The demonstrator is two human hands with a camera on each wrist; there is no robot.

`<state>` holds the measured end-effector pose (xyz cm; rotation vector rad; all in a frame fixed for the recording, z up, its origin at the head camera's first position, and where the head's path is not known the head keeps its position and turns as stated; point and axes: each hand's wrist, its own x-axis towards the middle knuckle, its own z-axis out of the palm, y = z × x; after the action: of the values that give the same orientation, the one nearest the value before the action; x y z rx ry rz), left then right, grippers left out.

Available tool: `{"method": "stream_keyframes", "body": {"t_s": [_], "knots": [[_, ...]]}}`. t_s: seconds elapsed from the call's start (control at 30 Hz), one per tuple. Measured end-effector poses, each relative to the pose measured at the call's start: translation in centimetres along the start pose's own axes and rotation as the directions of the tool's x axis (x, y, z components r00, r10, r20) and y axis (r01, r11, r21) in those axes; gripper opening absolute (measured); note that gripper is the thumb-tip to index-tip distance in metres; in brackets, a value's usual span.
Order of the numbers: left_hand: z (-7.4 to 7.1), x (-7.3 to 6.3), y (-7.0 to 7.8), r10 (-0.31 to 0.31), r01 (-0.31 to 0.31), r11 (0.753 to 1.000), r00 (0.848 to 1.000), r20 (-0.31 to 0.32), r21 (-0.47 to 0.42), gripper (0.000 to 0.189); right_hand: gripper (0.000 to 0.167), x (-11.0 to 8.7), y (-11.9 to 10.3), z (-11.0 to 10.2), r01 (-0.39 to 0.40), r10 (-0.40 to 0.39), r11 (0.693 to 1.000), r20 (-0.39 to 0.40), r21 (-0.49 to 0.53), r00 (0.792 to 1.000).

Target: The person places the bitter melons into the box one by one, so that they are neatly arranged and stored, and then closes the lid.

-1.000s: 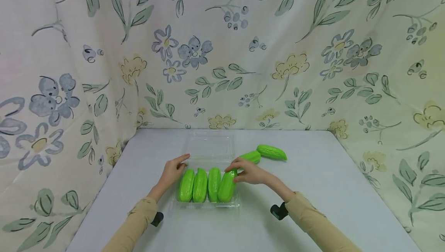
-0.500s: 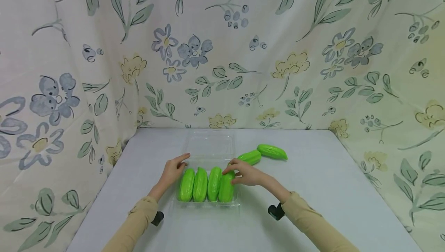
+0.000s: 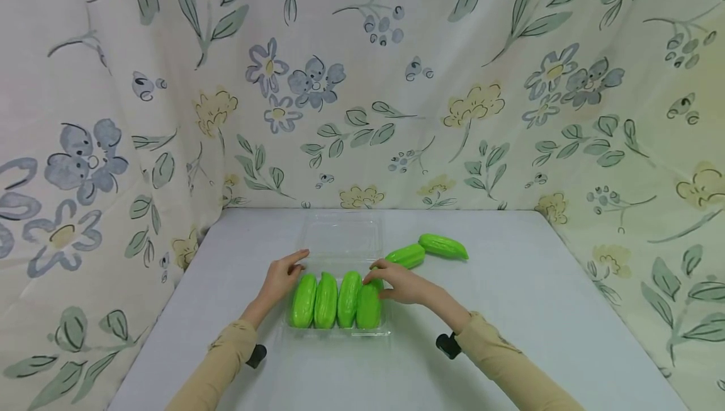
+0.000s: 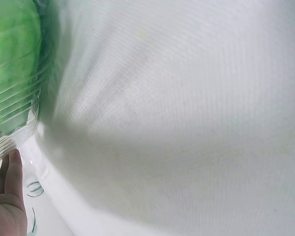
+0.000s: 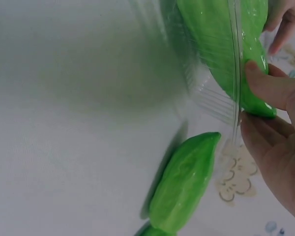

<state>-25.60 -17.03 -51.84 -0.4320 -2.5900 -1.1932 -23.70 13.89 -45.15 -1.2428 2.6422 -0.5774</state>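
A clear plastic clamshell box (image 3: 340, 333) lies on the table with its lid (image 3: 340, 238) folded back. Several bright green, bumpy bitter melons (image 3: 325, 301) lie side by side in it. My right hand (image 3: 399, 282) grips the far end of the rightmost bitter melon (image 3: 369, 307); in the right wrist view its thumb (image 5: 258, 78) presses the melon's side and the fingers are under the tip. My left hand (image 3: 281, 277) is at the box's far left corner. The left wrist view has its fingertips (image 4: 14, 155) right at the ribbed box wall.
Two more bitter melons (image 3: 443, 247) lie on the white table (image 3: 498, 310) behind and right of the box. A floral cloth (image 3: 362, 165) hangs along the table's back and sides. Black wrist cameras (image 3: 449, 345) are strapped under both sleeves.
The rightmost bitter melon has straightened and settled in line with the others. My right hand has shifted slightly left with it. The left hand has stayed in place.
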Motion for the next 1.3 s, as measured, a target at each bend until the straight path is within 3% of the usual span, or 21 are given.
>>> {"method": "stream_keyframes", "body": {"t_s": [0.67,1.3], "knots": [[0.3,0.0,-0.4,0.016,-0.016,1.0,1.0,-0.021,-0.004,0.039,0.037,0.8,0.2,1.6,-0.092,0.084,0.993,-0.097,-0.076,0.992],[0.0,0.1,0.0,0.0,0.0,1.0,1.0,-0.003,-0.002,0.04,0.034,0.7,0.3,2.2,-0.085,0.07,0.991,-0.147,-0.099,0.987]]}}
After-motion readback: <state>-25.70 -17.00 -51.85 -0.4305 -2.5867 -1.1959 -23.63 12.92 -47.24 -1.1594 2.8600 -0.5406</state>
